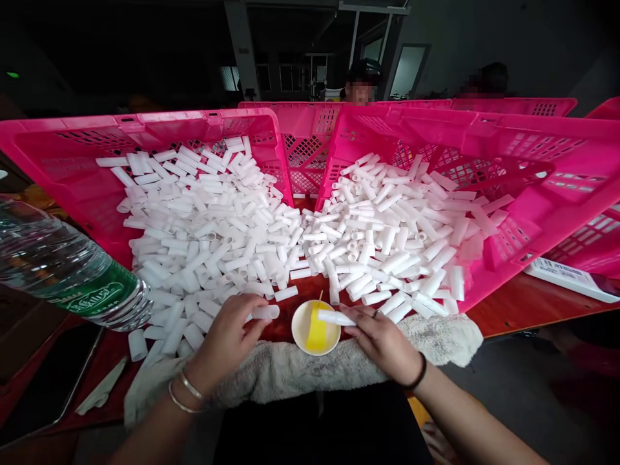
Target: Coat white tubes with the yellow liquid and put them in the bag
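Note:
My left hand (235, 326) is closed around a short, translucent white plastic tube (265, 312), its open end pointing right. Between the fingers of my right hand (380, 336) is a longer white tube (335, 318), which reaches left over a small white bowl (299, 336). A yellow piece (317, 334) lies in the bowl, with a thin stick (320, 296) standing up at its back. The two tubes are apart. Behind my hands, loose white tubes spread in a left heap (208, 226) and a right heap (387, 239).
Pink crates (484, 148) lie tipped behind the heaps. A grey towel (290, 374) covers the front edge of the red table (513, 307). At left are a large water bottle (62, 265), a phone (48, 381) and a pale strip (101, 387). A person (363, 84) is beyond the crates.

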`<state>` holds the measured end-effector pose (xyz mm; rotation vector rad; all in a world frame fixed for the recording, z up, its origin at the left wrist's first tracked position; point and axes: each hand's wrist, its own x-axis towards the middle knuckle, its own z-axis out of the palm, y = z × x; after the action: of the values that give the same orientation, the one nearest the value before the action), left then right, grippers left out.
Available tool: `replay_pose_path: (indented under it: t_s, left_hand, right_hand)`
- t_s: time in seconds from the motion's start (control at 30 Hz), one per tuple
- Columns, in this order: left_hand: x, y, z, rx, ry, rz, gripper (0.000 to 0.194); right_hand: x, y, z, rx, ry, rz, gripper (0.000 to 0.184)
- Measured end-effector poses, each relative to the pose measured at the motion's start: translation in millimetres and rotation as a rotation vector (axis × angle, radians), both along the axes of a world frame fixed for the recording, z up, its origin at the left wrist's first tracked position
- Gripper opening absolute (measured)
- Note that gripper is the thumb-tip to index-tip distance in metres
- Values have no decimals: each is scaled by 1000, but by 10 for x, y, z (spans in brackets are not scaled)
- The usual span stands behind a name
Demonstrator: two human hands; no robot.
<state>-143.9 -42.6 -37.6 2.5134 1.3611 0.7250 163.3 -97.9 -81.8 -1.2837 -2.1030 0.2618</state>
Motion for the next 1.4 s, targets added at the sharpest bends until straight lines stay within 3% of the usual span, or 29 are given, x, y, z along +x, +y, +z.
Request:
replay_pose_path:
  t_s: [0.17,0.3,0.4,0.53,0.6,0.67,0.77,0.9,0.97,1.07,1.17,1.33,1.4]
  left_hand:
    - [116,-309,-121,-167,-55,25,28]
    - [158,-436,-162,-284,-185,66,22]
    - [209,-444,-168,-363,-220,40,22]
    - [306,-355,-171,-438,-160,-34,31]
    - [356,-303,-183,-486,-129,-90,49]
    - [404,-264,-205,-519,-107,-128,70]
    - [468,-227,-237,-514,-120,-115,78]
    - [520,-202,-236,-552,-155,-66,75]
    - [528,-191,-227,-559,-161,-50,74]
    - [528,-175,-228,-533,-164,-48,74]
    - [523,-163,-243,-525,-161,-55,75]
    - [517,-155,-252,-536,-157,-43,75]
    - [516,-154,-249,-529,-148,-44,76]
  right_hand:
    - [-301,106,-134,15,11,-100,33]
    - [-279,152,-64,-18,1,-84,28]
    - [-258,167,23,-188,139,-9,18]
    - [-292,166,49,-425,356,19,19]
    - [-329,136,21,-343,308,10,19]
    - [-365,88,-25,-166,196,44,19]
    - [-402,15,-95,-23,137,105,20]
    - [-416,-34,-120,-242,393,2,30]
    - [-410,-46,-102,-285,410,-37,29]
    - [-389,-70,-77,-116,186,34,18]
    - [-389,-104,-87,22,57,113,21]
    - [-474,-172,-112,-267,455,-75,25]
    - [-497,-199,-97,-297,494,-102,18]
